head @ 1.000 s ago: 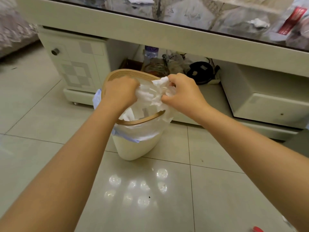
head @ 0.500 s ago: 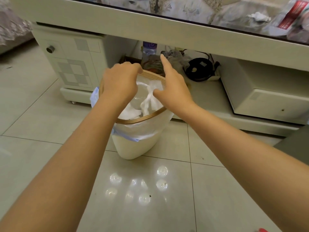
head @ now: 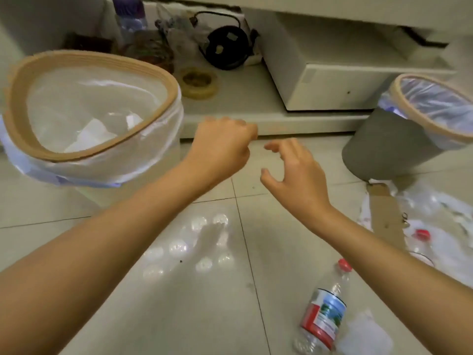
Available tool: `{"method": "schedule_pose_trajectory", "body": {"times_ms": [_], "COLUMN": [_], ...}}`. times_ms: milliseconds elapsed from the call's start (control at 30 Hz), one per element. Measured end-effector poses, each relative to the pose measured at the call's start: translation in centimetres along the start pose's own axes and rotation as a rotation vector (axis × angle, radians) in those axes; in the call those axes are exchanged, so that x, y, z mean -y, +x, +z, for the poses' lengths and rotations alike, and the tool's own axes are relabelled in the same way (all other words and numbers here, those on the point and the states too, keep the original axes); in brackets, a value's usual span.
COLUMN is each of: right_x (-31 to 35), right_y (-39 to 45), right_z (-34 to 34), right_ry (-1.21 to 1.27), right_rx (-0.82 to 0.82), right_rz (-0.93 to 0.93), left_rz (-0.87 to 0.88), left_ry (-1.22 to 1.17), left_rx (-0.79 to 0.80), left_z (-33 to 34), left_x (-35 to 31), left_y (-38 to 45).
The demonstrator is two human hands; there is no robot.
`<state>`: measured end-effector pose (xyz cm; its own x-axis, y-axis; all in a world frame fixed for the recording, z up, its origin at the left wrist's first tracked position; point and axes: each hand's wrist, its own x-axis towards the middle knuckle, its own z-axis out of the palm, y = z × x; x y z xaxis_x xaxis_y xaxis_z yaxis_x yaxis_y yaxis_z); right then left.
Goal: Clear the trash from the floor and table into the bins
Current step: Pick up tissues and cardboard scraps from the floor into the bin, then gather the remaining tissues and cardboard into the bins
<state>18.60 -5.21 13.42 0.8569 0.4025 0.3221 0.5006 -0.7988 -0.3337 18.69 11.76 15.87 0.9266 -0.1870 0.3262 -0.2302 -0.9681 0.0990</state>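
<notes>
Nothing is held in either grip. One second ago both hands were bunched on white paper over the white bin (head: 97,119); half a second ago the paper had been let go and the fingers were spread above the rim. Now both hands are seen drawn back off that bin and out over the floor (head: 179,316). The left hand (head: 220,147) is loosely curled into a fist with nothing seen inside it, just right of the bin's rim. The right hand (head: 294,172) is held with fingers and thumb apart, lightly bent, close beside the left.

White paper (head: 89,134) is seen lying inside the white bin's liner. The view has been tipped downward and to the right, so that more trash is shown than before: a plastic bottle (head: 323,311) with a red cap lies on the floor under the right forearm, and a strip of cardboard (head: 386,216) with clear plastic wrap (head: 442,226) is spread at the right. A grey bin (head: 399,139), lined and tilted, is seen just behind that litter.
</notes>
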Motion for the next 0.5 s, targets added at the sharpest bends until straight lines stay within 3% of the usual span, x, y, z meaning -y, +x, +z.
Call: {"method": "schedule_pose_trajectory", "body": {"times_ms": [300, 367, 500], "right_x": [-11.6, -13.1, -15.0], "right_y": [-13.2, -15.9, -20.7], "right_z": [-2.5, -3.2, -4.4], "right_ry": [-0.122, -0.119, -0.128], "right_rx": [0.172, 0.180, 0.190], "right_rz": [0.365, 0.466, 0.630], "left_rz": [0.390, 0.390, 0.206], "left_ry": [-0.018, -0.095, -0.325], "left_rx": [0.422, 0.547, 0.877], "left_z": [10.5, 12.2, 15.4], "left_x": [-11.2, -13.8, -19.0], "left_y": [-1.3, -1.9, -3.6]}}
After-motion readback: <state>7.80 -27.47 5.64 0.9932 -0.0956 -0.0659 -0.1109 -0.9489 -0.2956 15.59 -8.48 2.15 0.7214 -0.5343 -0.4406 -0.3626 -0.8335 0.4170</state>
